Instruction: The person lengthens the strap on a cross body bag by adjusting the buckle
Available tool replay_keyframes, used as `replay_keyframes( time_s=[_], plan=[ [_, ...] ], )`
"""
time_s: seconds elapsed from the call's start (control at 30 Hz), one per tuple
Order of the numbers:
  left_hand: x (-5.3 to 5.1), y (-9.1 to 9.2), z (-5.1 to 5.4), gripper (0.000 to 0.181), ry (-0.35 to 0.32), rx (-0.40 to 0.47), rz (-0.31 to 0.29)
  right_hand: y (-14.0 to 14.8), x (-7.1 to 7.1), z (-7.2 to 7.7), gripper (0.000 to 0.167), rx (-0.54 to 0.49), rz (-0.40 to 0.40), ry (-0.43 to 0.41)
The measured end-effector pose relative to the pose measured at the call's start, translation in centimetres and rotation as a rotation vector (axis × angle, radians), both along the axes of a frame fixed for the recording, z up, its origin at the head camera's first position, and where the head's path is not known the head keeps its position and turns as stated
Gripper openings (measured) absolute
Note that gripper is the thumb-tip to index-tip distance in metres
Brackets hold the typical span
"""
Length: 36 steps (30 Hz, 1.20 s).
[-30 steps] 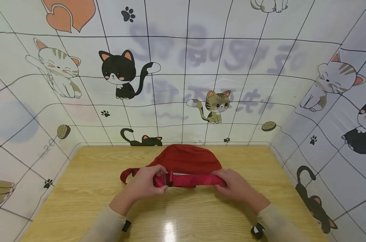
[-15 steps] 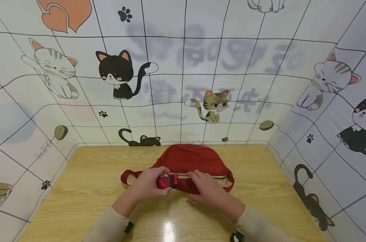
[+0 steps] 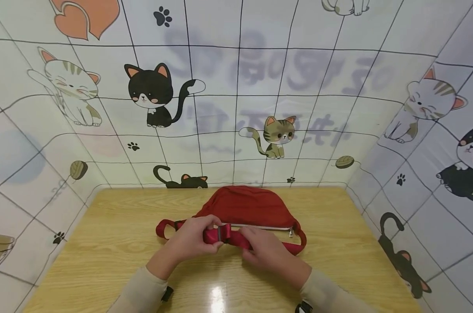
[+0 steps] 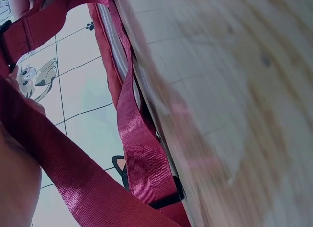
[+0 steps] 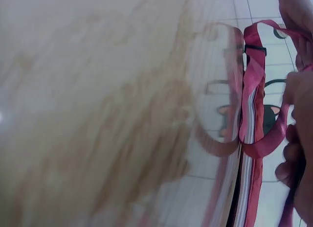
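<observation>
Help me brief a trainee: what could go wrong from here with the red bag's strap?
The bag might slide if the strap is pulled hard: the left hand and right hand both hold the strap, neither the bag's body. The strap could twist, since it sags in a loose loop in the right wrist view. It may also catch on the zipper pull, close to the strap.

Wood-grain tabletop (image 3: 103, 243); red zippered bag (image 3: 244, 205) near far edge.

Cat-print wall (image 3: 221, 87) behind wooden table (image 3: 338, 243)
</observation>
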<state>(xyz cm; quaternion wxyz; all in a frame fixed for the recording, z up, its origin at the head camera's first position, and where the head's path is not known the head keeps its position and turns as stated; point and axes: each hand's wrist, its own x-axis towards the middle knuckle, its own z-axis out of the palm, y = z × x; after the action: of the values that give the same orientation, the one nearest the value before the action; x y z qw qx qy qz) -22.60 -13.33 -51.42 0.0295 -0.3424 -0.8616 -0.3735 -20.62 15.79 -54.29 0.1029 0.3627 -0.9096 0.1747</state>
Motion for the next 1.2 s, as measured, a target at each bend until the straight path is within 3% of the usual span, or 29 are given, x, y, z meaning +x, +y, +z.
replay_keyframes(
  time_s=[0.17,0.3,0.47,0.57,0.7,0.9,1.1,1.2],
  plan=[
    [0.1,-0.2,0.1,0.044,0.037,-0.031,-0.014,2.0,-0.4,0.3,0.037,-0.067,0.023,0.012],
    [0.2,-0.2,0.1,0.044,0.072,-0.027,-0.012,4.9,-0.9,0.4,0.042,-0.063,0.002,0.044],
    [0.2,0.3,0.3,0.045,0.076,-0.047,-0.044,7.3,-0.9,0.6,0.052,-0.026,-0.004,0.012],
    [0.3,0.5,0.3,0.046,0.056,-0.064,-0.051,6.4,-0.4,1.3,0.067,-0.034,0.018,-0.040],
    [0.5,1.0,0.1,0.047,0.053,-0.079,-0.058,3.3,0.6,2.4,0.081,-0.140,0.056,-0.089],
    [0.7,1.6,-0.2,0.049,0.054,-0.069,-0.077,-0.8,1.2,2.5,0.072,-0.217,0.096,-0.079],
    [1.0,1.5,-0.4,0.051,0.001,-0.045,-0.063,-0.9,1.1,2.3,0.067,-0.280,0.088,-0.023],
    [1.0,1.0,-0.5,0.044,-0.042,-0.036,-0.062,-0.5,1.0,2.4,0.062,-0.307,0.096,-0.024]
  ],
)
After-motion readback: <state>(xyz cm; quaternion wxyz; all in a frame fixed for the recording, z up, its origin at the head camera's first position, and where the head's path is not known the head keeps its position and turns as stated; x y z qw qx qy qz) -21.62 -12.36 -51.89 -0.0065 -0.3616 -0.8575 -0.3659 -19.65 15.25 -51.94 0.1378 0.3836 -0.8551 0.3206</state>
